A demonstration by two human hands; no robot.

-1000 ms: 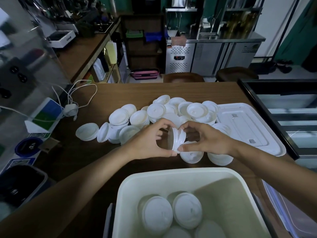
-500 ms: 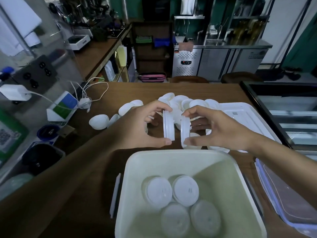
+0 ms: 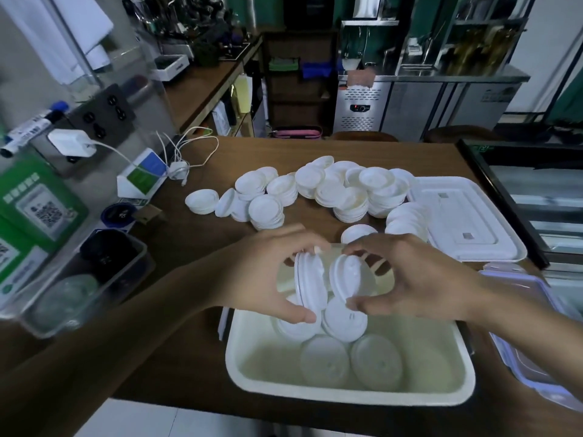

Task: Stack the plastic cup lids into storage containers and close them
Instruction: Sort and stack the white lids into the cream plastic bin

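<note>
Left lid stack (image 3: 310, 287): on edge, above container (image 3: 347, 397), gripped by left hand (image 3: 268, 274).
Right lid stack (image 3: 348, 277): on edge, gripped by right hand (image 3: 419, 280).
Loose lids (image 3: 331, 190): counter (image 3: 195, 241), upper centre.

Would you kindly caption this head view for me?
Left hand and right hand each hold lids on edge over the white container.

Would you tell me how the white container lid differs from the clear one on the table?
The white container lid is opaque; the clear lid is see-through with a bluish rim. The white one lies farther back, beside the loose cup lids; the clear one lies nearer, right of the bin. Both lie flat.
</note>
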